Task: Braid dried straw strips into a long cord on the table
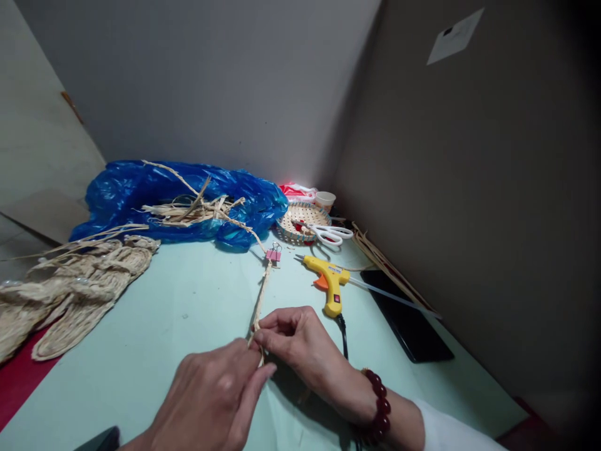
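My left hand (213,394) and my right hand (293,341) meet low in the middle of the view, both pinched on the near end of a thin braided straw strand (260,297). The strand runs away from me across the pale green table (188,300). Its far end is clamped by a pink binder clip (273,255). A dark red bead bracelet (378,404) circles my right wrist.
A yellow glue gun (330,283) lies right of the strand. Behind it are white scissors (328,233) on a woven tray (300,219) and a small cup (325,200). A blue plastic bag (188,197) holds loose straw; woven straw pieces (70,288) lie left; a black phone (406,319) lies right.
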A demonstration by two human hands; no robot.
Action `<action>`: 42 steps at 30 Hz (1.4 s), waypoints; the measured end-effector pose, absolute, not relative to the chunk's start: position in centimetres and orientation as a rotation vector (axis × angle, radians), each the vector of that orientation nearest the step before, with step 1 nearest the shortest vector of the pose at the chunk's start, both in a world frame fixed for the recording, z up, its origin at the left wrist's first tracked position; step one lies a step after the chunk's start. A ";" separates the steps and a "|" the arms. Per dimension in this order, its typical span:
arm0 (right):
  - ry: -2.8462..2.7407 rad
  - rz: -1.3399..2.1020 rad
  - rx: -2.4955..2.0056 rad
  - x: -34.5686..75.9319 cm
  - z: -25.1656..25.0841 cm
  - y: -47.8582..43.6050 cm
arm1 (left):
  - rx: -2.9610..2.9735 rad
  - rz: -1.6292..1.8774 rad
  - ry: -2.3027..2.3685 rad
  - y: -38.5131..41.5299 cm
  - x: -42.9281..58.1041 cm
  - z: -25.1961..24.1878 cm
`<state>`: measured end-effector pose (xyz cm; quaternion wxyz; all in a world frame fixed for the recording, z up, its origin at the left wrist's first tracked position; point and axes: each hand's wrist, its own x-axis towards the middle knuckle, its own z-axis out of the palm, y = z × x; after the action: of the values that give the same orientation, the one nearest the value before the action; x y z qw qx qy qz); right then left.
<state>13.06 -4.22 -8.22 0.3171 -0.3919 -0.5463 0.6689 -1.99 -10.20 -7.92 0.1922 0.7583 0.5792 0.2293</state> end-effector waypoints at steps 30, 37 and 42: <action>-2.574 0.026 -0.672 14.1 -8.1 -6.9 | 1.079 0.686 1.301 -7.7 -2.7 -8.1; -2.657 -0.210 -0.392 14.2 -7.9 -7.1 | 1.083 0.685 1.288 -7.9 -3.1 -8.3; -2.162 0.683 -1.018 14.5 -6.2 -5.8 | 0.996 0.719 1.226 -8.3 -2.9 -7.4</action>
<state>14.50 -5.79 -6.22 0.3223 -0.3877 -0.8235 0.2602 -2.88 -8.34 -7.41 0.6465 0.4377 0.5391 0.3159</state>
